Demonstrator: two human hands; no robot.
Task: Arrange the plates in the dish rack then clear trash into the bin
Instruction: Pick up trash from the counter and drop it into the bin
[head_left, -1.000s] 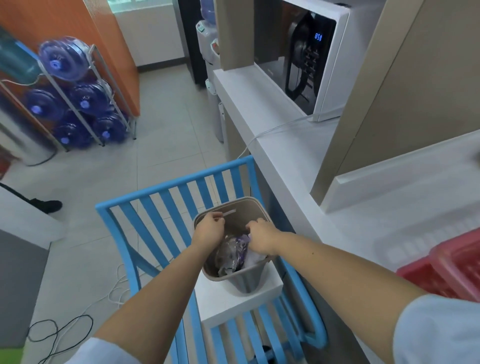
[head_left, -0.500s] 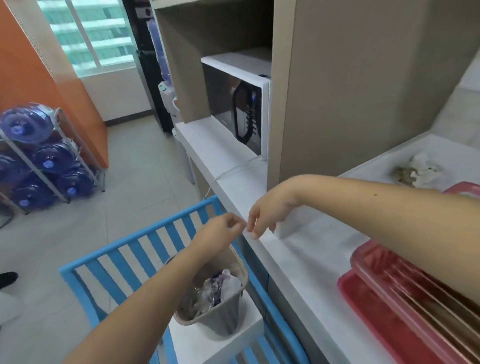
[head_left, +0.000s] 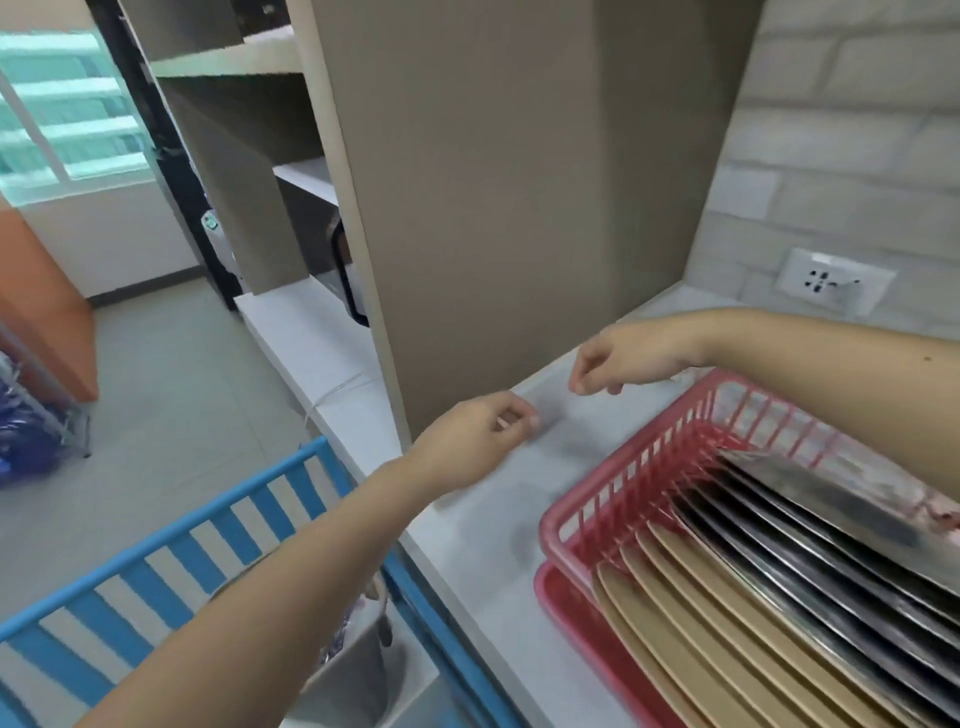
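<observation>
Standing on edge in the red dish rack (head_left: 644, 483) on the counter (head_left: 488, 525), the plates (head_left: 779, 566) look stiff, slick and best gripped by their rims, while the left hand (head_left: 467, 441) and right hand (head_left: 623, 364) hover loosely curled and empty, the bin (head_left: 358, 660) sitting below.

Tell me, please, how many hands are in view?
2: the left hand over the counter edge, the right hand by the far corner of the dish rack.
</observation>
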